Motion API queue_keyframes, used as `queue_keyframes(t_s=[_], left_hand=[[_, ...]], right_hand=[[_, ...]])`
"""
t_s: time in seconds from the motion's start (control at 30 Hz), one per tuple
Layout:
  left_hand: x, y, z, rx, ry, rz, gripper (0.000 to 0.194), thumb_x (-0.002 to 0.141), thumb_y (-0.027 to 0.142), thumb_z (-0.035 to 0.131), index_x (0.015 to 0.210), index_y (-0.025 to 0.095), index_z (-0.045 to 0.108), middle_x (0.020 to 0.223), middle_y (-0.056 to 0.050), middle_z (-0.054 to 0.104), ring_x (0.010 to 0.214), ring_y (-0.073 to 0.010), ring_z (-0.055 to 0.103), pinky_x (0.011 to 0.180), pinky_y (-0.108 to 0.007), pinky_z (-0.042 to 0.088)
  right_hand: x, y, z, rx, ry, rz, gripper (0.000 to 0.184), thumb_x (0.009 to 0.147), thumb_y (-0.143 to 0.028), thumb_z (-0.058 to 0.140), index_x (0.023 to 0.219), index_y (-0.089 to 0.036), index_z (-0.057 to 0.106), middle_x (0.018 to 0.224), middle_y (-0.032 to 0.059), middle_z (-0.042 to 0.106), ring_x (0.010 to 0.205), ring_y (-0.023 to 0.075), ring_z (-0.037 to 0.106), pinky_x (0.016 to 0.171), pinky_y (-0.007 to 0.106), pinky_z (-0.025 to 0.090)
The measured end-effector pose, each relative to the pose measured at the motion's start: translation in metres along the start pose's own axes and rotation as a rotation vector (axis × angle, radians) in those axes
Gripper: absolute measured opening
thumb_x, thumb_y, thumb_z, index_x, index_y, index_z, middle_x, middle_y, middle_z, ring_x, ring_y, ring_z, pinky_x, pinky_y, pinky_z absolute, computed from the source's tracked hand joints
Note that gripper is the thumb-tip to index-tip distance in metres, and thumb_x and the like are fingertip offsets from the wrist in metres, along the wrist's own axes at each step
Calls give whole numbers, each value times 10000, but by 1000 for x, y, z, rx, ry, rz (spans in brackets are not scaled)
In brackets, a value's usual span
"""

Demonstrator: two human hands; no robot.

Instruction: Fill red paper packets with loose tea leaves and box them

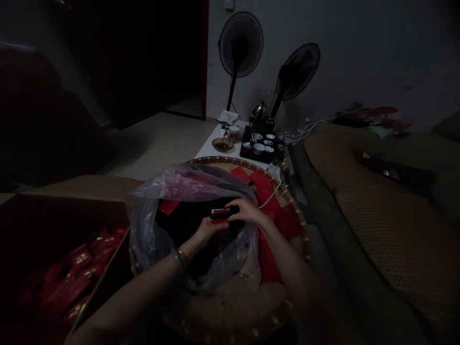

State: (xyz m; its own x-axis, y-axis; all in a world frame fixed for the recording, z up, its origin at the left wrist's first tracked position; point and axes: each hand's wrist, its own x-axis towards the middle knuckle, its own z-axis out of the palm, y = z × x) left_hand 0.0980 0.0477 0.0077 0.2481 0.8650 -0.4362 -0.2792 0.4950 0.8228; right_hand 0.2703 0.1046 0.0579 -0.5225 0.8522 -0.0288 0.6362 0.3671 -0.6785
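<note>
So we've got both hands out over the open mouth of a clear plastic bag (151, 191), and it's pretty dim in here. Our left hand (207, 231) has its fingers closed on a small red packet (220, 221), gripping it from below and the left. Our right hand (246, 211) comes in from the other side, fingers closed on the end of a dark piece (220, 215) that lies across the packet. There's a bit of white and red along the top edge too, but we can't make out what the dark piece is. We're wearing a gold bracelet (182, 256) and a pale bangle (177, 261) on the left wrist.

The bag sits on a big round woven tray (230, 306) with a bunch of black stuff (196, 244) inside, too dark to sort out. Flat red sheets (263, 184) are spread on the tray along the bag's far and right sides, and a white cord (272, 195) runs over them. To our left there's an open cardboard box (82, 184) with shiny red packs (81, 258) in it.

Past the tray is a white desk (208, 149) with a brown bowl (223, 144), a black tea tray (246, 153) holding blue and white cups (259, 148), and a kettle (259, 111). Two fans (240, 44) stand by the wall, and a woven mat (373, 206) covers the seat on our right.
</note>
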Motion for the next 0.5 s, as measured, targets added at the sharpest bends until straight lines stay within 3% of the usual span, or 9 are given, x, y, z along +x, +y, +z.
queue_keyframes(t_s=[0.33, 0.5], left_hand=[[-2, 2, 5, -48, 65, -25, 475, 335, 275, 877, 718, 95, 660, 578, -12, 653, 469, -134, 590, 512, -279, 487], [-1, 1, 1, -27, 57, -68, 488, 359, 315, 872, 737, 94, 656, 554, -16, 645, 452, -152, 590, 500, -308, 492]], right_hand=[[3, 3, 11, -61, 52, 32, 314, 612, -266, 775, 918, -240, 711, 886, 9, 722, 853, 208, 655, 755, 281, 454], [4, 9, 15, -22, 91, 6, 438, 584, -265, 794, 1005, -221, 681, 1012, 45, 698, 962, 234, 632, 843, 328, 456]])
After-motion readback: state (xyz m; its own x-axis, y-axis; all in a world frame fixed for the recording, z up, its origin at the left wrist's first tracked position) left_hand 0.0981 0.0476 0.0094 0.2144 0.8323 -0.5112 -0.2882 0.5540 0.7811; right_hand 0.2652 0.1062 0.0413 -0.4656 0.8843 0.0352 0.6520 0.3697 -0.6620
